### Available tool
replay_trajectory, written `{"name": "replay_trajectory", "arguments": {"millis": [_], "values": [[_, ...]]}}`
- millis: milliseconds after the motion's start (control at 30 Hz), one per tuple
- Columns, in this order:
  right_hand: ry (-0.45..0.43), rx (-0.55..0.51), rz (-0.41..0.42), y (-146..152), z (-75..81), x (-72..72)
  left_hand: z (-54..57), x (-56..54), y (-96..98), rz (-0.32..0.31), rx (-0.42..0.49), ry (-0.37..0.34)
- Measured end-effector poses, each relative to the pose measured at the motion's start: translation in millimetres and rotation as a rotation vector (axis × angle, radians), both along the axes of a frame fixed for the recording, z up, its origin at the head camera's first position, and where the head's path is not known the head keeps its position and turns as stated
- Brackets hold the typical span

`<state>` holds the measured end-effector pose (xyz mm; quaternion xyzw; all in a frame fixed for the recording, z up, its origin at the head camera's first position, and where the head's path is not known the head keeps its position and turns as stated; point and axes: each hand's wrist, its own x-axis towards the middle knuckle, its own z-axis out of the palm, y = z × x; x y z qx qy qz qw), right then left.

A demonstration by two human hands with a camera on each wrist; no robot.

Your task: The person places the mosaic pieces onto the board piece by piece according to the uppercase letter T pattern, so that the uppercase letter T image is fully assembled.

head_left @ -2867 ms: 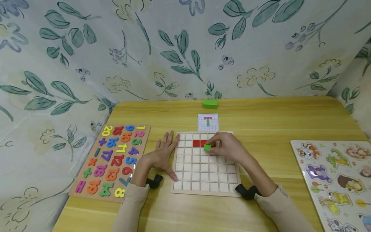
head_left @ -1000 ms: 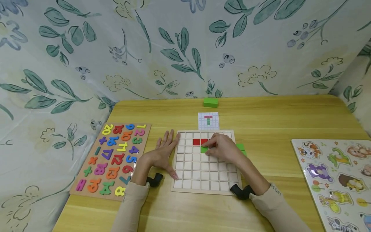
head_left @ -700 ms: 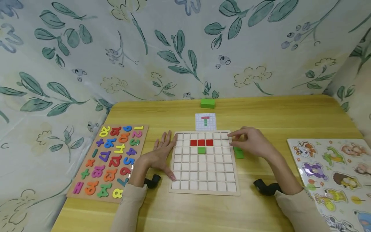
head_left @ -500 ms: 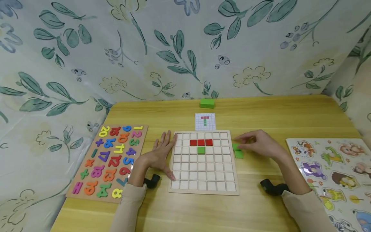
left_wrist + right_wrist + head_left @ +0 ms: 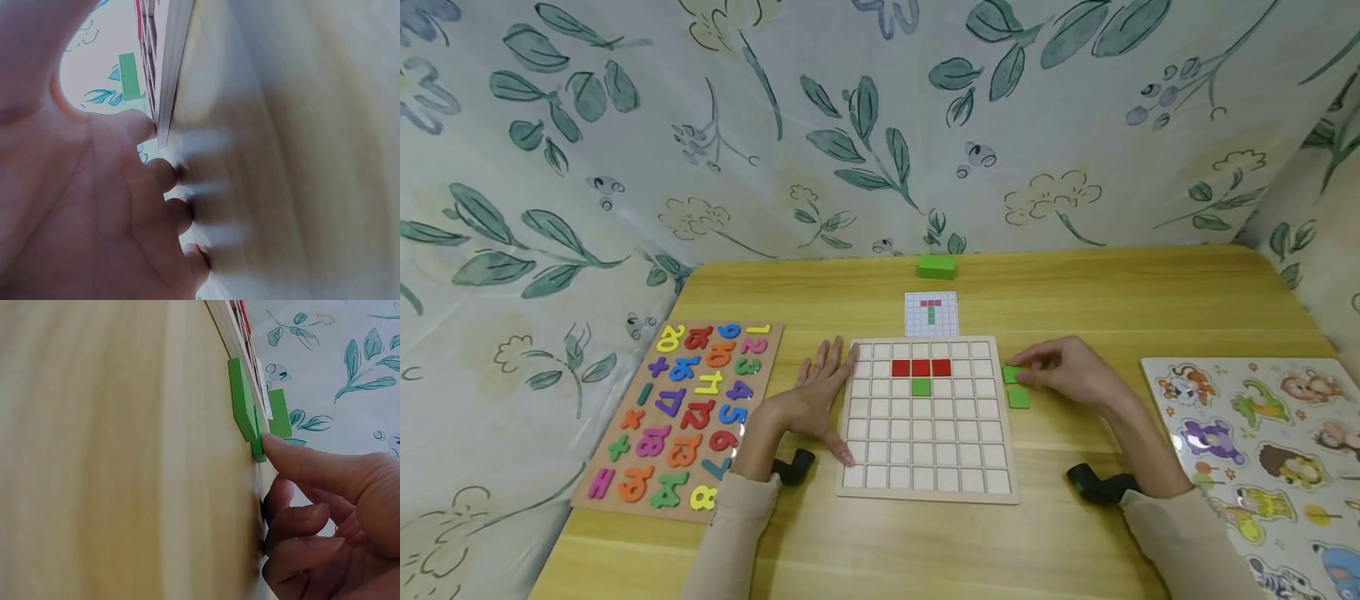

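Shifted clear of the lower tile [image 5: 1018,399], the upper green tile [image 5: 1011,376] sits pinched by my right hand [image 5: 1071,373]; my left hand [image 5: 805,411] lies spread against the board [image 5: 927,497].

Beige on both arms here: a long left sleeve [image 5: 737,529], lightly creased by the cuff, and a matching right sleeve [image 5: 1180,533]. And look at the wrists: a stubby left black piece [image 5: 795,468], bent like an elbow pipe, and its twin, the right black piece [image 5: 1099,485]! Left hand [image 5: 808,414], right hand [image 5: 1071,373], both bare.
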<state>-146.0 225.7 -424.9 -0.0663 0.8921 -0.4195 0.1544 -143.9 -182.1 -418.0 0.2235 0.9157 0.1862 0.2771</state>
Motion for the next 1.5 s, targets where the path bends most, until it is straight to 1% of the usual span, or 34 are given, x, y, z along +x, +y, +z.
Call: {"name": "replay_trajectory", "arguments": {"millis": [100, 200, 367, 533, 633, 733, 933, 1033, 1100, 1267, 1500], "values": [[0.004, 0.003, -0.021, 1.4, 1.0, 0.1, 0.2, -0.8, 0.7, -0.005, 0.002, 0.003], [-0.007, -0.013, -0.02, 3.9, 1.6, 0.1, 0.1, -1.1, 1.2, -0.008, 0.002, 0.007], [-0.024, -0.038, 0.003, 6.0, 0.3, 0.1, -0.8, -1.1, 1.7, -0.011, 0.0, 0.006], [-0.001, -0.046, 0.025, 5.8, -0.7, -1.0, -0.4, -0.7, 2.0, -0.007, -0.005, 0.009], [0.011, -0.032, 0.038, 6.0, -0.6, -1.7, 0.3, -0.4, 1.9, -0.007, -0.009, 0.013], [0.036, 0.006, 0.042, 6.5, 0.5, -2.0, 0.4, -0.4, 1.4, -0.004, -0.004, 0.011], [0.108, 0.062, -0.024, 1.6, 9.6, -1.0, 0.2, -0.2, -0.8, 0.0, 0.004, 0.006], [0.128, 0.041, -0.03, -5.8, 14.0, 0.1, 0.7, 0.1, -1.6, 0.0, 0.009, 0.006], [0.139, 0.03, -0.014, -12.7, 16.0, 1.3, 1.3, 0.5, -1.8, -0.002, 0.012, 0.006], [0.147, -0.005, 0.063, -37.5, 14.8, 5.8, 0.9, 1.0, -2.1, -0.004, 0.017, 0.007], [0.13, -0.063, 0.166, -82.0, 10.7, 13.8, -1.7, 0.5, -1.8, -0.01, 0.025, 0.016]]}}
